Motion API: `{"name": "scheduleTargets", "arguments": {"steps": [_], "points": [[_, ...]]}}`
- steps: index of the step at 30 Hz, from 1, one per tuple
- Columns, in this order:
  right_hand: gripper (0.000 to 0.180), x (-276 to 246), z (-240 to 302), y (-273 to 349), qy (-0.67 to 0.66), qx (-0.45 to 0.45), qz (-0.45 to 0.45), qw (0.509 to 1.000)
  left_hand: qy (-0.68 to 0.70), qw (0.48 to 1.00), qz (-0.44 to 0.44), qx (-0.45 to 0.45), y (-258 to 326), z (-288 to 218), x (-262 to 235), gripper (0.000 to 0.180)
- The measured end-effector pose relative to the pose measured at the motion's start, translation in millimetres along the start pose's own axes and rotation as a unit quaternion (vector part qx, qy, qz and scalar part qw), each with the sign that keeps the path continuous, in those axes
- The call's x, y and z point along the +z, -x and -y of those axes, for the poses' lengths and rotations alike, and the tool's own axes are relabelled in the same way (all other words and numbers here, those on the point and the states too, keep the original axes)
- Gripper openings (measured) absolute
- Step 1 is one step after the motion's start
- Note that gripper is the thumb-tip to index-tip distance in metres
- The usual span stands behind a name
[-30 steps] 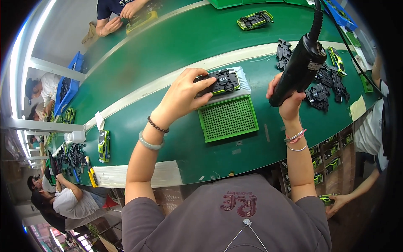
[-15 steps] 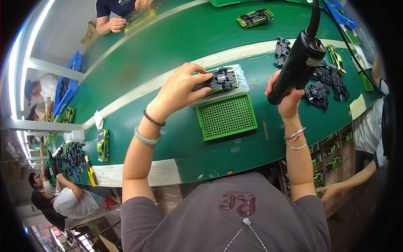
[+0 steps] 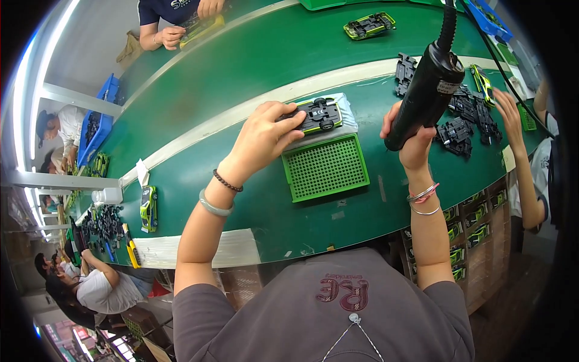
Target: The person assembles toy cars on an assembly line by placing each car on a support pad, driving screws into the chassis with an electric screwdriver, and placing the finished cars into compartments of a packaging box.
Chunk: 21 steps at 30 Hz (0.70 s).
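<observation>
A toy car (image 3: 321, 114) lies upside down on a light-blue cloth (image 3: 348, 114), its black underside and wheels facing up and a green edge showing. My left hand (image 3: 268, 130) holds the car's left end, fingers over the chassis and thumb along the near side. My right hand (image 3: 413, 136) is wrapped round a black electric screwdriver (image 3: 425, 90), held to the right of the car and apart from it. A coiled cable rises from its top; its bit cannot be made out. Nearest below the car is a green perforated basket (image 3: 325, 168).
Black chassis parts (image 3: 456, 136) are piled at the right, beside a green toy car (image 3: 482, 84). Another upturned car (image 3: 369, 26) lies at the far side. A green car (image 3: 148, 208) and a yellow-handled tool (image 3: 131, 247) are at left. A co-worker's hand (image 3: 511, 117) reaches in from the right.
My left hand has shifted slightly on the car, thumb drawn back to the left. The screwdriver has moved slightly left. At right, the co-worker's hand has risen from the low rack to the table.
</observation>
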State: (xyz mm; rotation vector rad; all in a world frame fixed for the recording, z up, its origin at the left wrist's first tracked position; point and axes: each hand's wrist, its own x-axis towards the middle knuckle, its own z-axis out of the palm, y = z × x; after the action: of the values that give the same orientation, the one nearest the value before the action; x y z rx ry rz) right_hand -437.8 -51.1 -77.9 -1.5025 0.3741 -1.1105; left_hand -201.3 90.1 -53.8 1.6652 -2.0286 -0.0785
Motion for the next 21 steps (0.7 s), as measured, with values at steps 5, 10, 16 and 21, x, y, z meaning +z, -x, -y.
{"name": "scheduleTargets", "arguments": {"steps": [5, 10, 16, 21], "points": [[0.093, 1.4, 2.3, 1.7, 0.028, 0.045, -0.003, 0.999, -0.107, 0.993, -0.044, 0.033, 5.9, -11.0, 3.6, 0.037], [0.09, -4.4, -7.3, 2.7, -0.018, -0.002, 0.005, 1.0, -0.03, 0.998, -0.05, 0.006, -4.6, -12.5, 9.7, 0.038], [0.091, -1.4, -2.5, 4.0, -0.033, 0.003, -0.015, 0.999, -0.088, 0.991, -0.096, 0.022, -1.6, -13.7, 25.9, 0.036], [0.094, 12.3, 7.3, 4.6, -0.017, 0.043, -0.067, 0.997, -0.133, 0.986, -0.096, -0.001, 3.5, -10.6, 27.0, 0.037]]}}
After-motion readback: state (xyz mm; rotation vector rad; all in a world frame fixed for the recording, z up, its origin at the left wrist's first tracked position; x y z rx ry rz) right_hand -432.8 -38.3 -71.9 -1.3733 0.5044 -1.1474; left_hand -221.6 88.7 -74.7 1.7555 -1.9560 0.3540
